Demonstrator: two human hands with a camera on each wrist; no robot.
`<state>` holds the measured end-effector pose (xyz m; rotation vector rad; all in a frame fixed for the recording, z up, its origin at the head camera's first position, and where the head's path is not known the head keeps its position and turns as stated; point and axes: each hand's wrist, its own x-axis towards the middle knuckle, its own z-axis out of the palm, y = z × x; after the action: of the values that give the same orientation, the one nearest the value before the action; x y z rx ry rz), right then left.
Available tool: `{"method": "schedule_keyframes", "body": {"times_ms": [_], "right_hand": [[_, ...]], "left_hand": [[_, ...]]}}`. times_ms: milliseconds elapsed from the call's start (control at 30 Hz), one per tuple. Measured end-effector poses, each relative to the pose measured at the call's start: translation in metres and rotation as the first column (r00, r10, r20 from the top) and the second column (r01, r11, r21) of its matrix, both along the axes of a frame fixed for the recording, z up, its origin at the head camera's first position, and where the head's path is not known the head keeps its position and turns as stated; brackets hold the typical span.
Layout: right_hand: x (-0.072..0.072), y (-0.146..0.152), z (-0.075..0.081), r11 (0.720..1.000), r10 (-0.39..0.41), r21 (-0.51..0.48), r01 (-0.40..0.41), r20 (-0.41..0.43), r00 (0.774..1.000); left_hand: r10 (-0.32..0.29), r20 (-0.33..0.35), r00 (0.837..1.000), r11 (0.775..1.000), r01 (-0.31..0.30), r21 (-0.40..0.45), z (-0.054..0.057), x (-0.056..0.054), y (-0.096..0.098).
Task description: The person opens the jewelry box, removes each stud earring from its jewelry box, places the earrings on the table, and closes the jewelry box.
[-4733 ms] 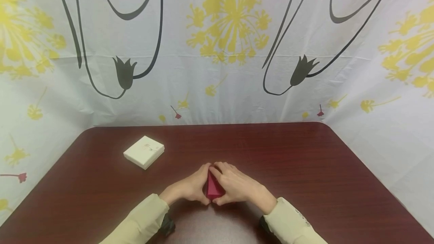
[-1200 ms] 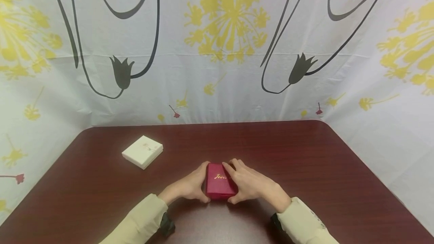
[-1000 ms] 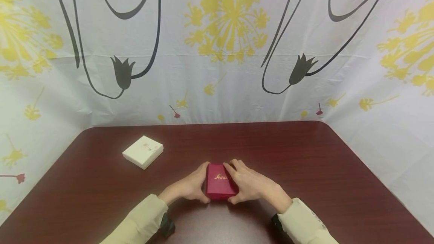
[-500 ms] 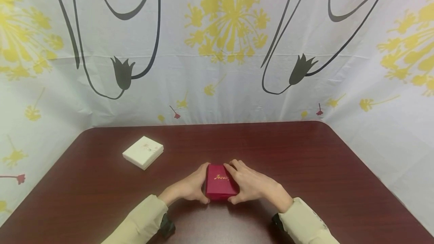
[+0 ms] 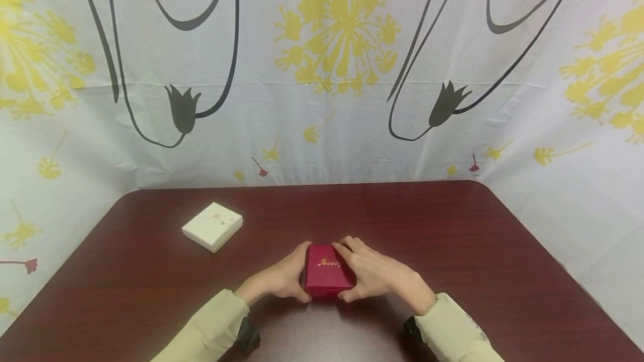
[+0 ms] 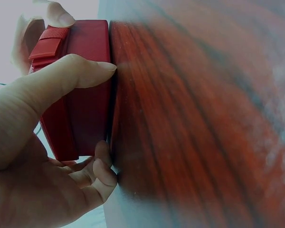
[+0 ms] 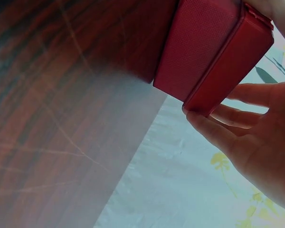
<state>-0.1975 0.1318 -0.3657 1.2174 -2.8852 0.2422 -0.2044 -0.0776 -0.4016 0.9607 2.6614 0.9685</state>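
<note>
A dark red jewelry box [image 5: 327, 278] with gold lettering on its lid stands on the table between my hands, its lid down. My left hand [image 5: 282, 278] holds its left side, thumb at the near corner and fingers toward the far one. On the other side my right hand [image 5: 374, 278] grips the box, covering the end of the lettering. The left wrist view shows a ribbed red bow [image 6: 50, 42] on the box's front. In the right wrist view, fingertips of my right hand [image 7: 270, 137] touch the lid's edge, below which runs a seam.
A white flat box [image 5: 212, 227] with a small printed flower lies to the left, farther back on the dark wood table [image 5: 427, 228]. Behind the table and along both sides hangs a white curtain [image 5: 322, 127] with yellow and grey flowers.
Compared with the oldest frame, my right hand has shifted right, and more of the red lid with its lettering shows. Over the last second both hands and the jewelry box stay nearly still.
</note>
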Motion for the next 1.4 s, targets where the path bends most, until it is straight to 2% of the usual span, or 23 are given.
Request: {"method": "schedule_keyframes", "body": {"times_ms": [567,833,1400], "right_hand": [[0.0,0.004,-0.001,1.0,0.002,-0.019,-0.002,0.0,1.0],[-0.003,0.006,0.003,0.999,0.017,-0.034,-0.019,-0.066,0.998],[-0.008,0.023,0.009,0.995,-0.063,-0.078,0.06,-0.047,0.997]], "left_hand": [[-0.003,0.004,1.0,1.0,0.003,-0.006,0.001,0.0,0.0],[-0.005,0.007,1.0,1.0,0.005,-0.002,0.002,-0.002,0.001],[0.004,0.01,1.0,0.999,-0.003,-0.049,0.002,0.001,0.001]]}}
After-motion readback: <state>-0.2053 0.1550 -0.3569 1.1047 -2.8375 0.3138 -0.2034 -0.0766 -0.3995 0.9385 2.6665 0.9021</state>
